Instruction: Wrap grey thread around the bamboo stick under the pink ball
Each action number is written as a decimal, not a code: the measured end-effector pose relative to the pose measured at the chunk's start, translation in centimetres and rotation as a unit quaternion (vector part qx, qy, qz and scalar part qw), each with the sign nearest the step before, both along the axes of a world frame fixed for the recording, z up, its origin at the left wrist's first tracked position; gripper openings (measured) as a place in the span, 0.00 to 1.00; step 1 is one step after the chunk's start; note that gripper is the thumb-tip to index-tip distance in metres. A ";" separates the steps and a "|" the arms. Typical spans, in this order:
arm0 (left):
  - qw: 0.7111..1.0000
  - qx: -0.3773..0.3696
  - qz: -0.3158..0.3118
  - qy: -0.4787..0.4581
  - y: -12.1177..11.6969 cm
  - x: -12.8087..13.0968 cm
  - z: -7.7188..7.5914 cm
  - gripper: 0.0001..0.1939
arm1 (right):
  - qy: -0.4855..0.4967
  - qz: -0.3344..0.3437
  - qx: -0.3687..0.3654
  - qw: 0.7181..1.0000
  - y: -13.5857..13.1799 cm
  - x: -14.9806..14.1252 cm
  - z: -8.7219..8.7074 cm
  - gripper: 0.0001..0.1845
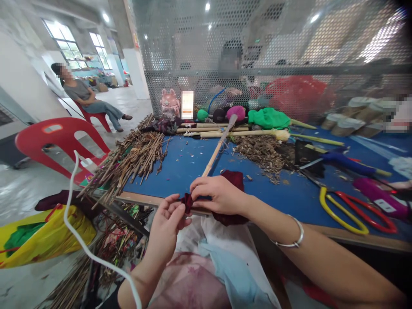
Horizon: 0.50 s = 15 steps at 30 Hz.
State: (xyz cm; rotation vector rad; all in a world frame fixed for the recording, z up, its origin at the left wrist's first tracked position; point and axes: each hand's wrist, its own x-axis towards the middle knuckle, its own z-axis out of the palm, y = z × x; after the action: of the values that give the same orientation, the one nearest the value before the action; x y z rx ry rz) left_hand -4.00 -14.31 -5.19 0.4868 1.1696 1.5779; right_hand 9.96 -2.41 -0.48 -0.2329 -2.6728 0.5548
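While both hands are meeting by the bench's (180, 167) front edge, a dark red cloth (233, 216) is hanging over that edge beneath the right hand (219, 193), and a small gathered bit of dark red is showing between the fingertips. The left hand (172, 214) is holding a narrow grip, thumb and forefinger pressing on this bit; the right grip is also narrow, pinching from the other side, though its own knuckles are hiding how the folds are running inside.

Since only fingertips are holding the gathers, they could be loosening if one pinch is easing sooner than the other. The heavier, hanging part could be pulling toward the lap, or snagging on the bench's edge, if the right hand is tugging it sideways. Dry plant crumbs (260, 152) lying farther back could be clinging to the fabric if it is dragging across them.

Forward, a bamboo stick (214, 159) is pointing at the right hand, so a push could be knocking it. Bare blue surface is giving more room between that stick and the twigs (141, 156), which are jutting past the front-left corner. A white cord (86, 252) is crowding the left forearm. Toward the front-right corner, scissors (322, 199) are lying where a wide sweep could be catching their handles.
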 end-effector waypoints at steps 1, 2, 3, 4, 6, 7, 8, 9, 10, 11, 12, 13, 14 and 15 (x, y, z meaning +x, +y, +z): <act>1.000 -0.004 -0.001 -0.015 0.0 -0.1 0.0 0.22 | 0.002 -0.004 0.005 1.000 0.0 0.0 -0.1 0.03; 0.999 -0.010 -0.001 -0.032 -0.1 -0.2 0.0 0.21 | 0.003 -0.008 0.008 1.000 0.0 0.0 -0.1 0.04; 0.999 -0.018 -0.002 -0.049 -0.1 -0.2 0.1 0.20 | 0.002 -0.010 0.011 1.000 -0.1 0.0 -0.2 0.03; 0.997 -0.027 -0.003 -0.067 -0.2 -0.2 0.1 0.20 | 0.001 -0.011 0.014 1.000 -0.1 0.0 -0.2 0.03; 0.993 -0.056 -0.023 -0.099 -0.5 -0.2 0.1 0.16 | -0.001 -0.012 0.019 1.000 -0.1 0.0 -0.1 0.03; 0.990 -0.076 -0.038 -0.113 -0.6 -0.1 0.1 0.14 | -0.003 -0.012 0.022 1.000 -0.1 0.1 -0.1 0.03; 0.986 -0.097 -0.053 -0.124 -0.7 0.0 0.1 0.11 | -0.005 -0.012 0.025 1.000 -0.1 0.1 -0.1 0.04; 0.982 -0.116 -0.066 -0.132 -0.8 0.1 0.1 0.09 | -0.006 -0.010 0.029 1.000 -0.1 0.0 -0.1 0.04; 0.979 -0.129 -0.073 -0.136 -0.8 0.1 0.1 0.08 | -0.007 -0.007 0.032 0.999 -0.1 0.0 -0.1 0.05; 0.979 -0.134 -0.076 -0.135 -0.8 0.2 0.1 0.08 | -0.008 -0.003 0.037 0.999 0.0 0.1 -0.1 0.05; 0.980 -0.128 -0.076 -0.128 -0.7 0.3 0.2 0.08 | -0.009 0.002 0.043 0.999 0.0 0.1 -0.1 0.05; 0.983 -0.119 -0.078 -0.119 -0.5 0.3 0.2 0.07 | -0.009 0.006 0.050 0.999 0.0 0.1 -0.2 0.05; 0.984 -0.111 -0.080 -0.111 -0.4 0.3 0.3 0.07 | -0.007 0.009 0.057 0.998 0.1 0.1 -0.2 0.04; 0.986 -0.105 -0.082 -0.104 -0.2 0.3 0.4 0.06 | -0.004 0.012 0.064 0.998 0.1 0.1 -0.2 0.04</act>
State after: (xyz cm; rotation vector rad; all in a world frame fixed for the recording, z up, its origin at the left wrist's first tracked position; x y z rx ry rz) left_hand -3.71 -14.49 -4.79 0.2653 1.0906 1.3137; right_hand 10.07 -2.30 -0.70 -0.1684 -2.7089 0.3893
